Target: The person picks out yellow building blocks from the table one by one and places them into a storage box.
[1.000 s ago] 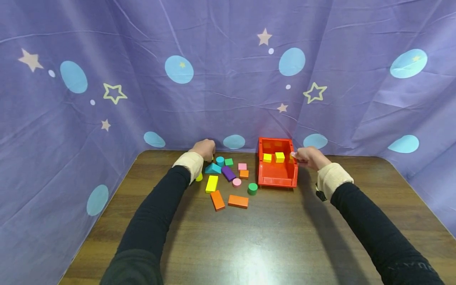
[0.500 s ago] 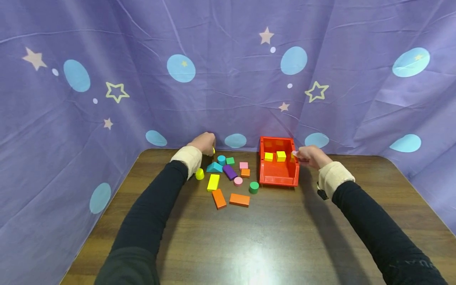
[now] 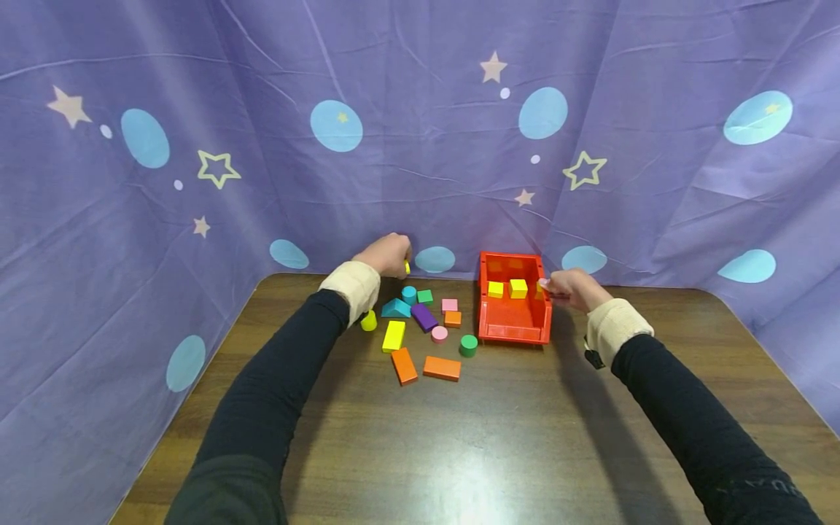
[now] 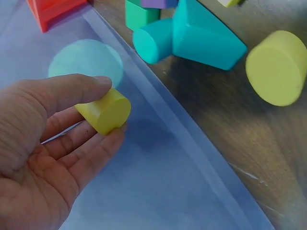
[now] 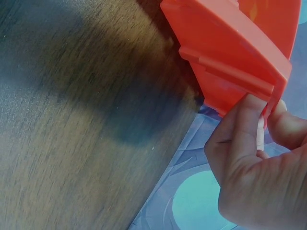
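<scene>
My left hand (image 3: 386, 255) is raised at the back of the table, left of the red bin (image 3: 513, 332). Thumb and fingertips pinch a small yellow block with a rounded side (image 4: 114, 112), clear in the left wrist view. Below that hand lie a blue cylinder (image 3: 410, 294), a blue triangular block (image 3: 397, 308) and a yellow rounded block (image 3: 369, 321). My right hand (image 3: 576, 289) pinches the upper edge of the bin's right wall, its thumb (image 5: 284, 125) on one side and fingers on the other. Two yellow cubes (image 3: 518, 289) sit inside the bin.
Between my arms lie a purple block (image 3: 424, 318), a yellow block (image 3: 394, 337), orange blocks (image 3: 442, 368), a pink disc (image 3: 439, 334) and a green cylinder (image 3: 469, 345). A purple patterned cloth (image 3: 420, 131) hangs behind the wooden table (image 3: 499, 437).
My left hand has risen off the table's back left and moved right, carrying the yellow rounded block. My right hand keeps its hold on the bin wall.
</scene>
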`<state>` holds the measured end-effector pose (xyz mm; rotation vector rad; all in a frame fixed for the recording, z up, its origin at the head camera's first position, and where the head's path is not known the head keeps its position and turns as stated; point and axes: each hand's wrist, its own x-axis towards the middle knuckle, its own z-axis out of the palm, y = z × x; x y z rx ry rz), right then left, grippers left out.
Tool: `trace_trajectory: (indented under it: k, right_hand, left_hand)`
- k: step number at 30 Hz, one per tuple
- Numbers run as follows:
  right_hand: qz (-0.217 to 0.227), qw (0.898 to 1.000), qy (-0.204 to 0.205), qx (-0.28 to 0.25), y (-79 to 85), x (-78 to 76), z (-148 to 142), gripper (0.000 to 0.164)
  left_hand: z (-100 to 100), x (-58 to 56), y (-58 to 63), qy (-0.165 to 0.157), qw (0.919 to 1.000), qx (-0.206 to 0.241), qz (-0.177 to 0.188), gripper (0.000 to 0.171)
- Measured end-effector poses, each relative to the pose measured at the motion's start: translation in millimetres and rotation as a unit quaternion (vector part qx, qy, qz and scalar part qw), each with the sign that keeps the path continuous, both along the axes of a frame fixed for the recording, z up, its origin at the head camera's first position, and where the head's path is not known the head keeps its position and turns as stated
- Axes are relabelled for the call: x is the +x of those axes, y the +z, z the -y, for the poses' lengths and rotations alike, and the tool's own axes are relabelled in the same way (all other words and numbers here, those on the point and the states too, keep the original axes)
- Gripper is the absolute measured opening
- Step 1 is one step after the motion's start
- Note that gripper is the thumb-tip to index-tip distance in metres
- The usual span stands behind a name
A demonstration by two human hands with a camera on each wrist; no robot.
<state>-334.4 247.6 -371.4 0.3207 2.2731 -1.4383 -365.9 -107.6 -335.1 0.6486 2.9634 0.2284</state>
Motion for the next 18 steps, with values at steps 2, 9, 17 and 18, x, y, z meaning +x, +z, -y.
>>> trace_trajectory:
  k: [2, 9, 17, 18]
  right_hand:
    - [0.002, 1.000, -0.007, -0.004, 1.1, 1.0, 0.2, 0.036]
    - [0.000, 1.000, -0.022, -0.012, -1.6, -1.5, -1.2, 0.037]
    - [0.000, 1.000, -0.014, -0.002, -17.0, -16.2, -7.9, 0.039]
    - [0.000, 1.000, -0.011, -0.011, -21.3, -20.3, -10.2, 0.040]
  left_hand:
    - [-4.3, 0.9, 1.5, -0.006, 1.0000, -0.002, -0.004, 0.009]
    - [-23.6, 4.4, 8.2, -0.034, 0.9994, 0.003, -0.011, 0.012]
    - [-53.1, 9.4, 15.0, -0.076, 0.9969, 0.006, -0.021, 0.023]
    - [-56.6, 10.2, 16.4, -0.081, 0.9965, 0.006, -0.020, 0.025]
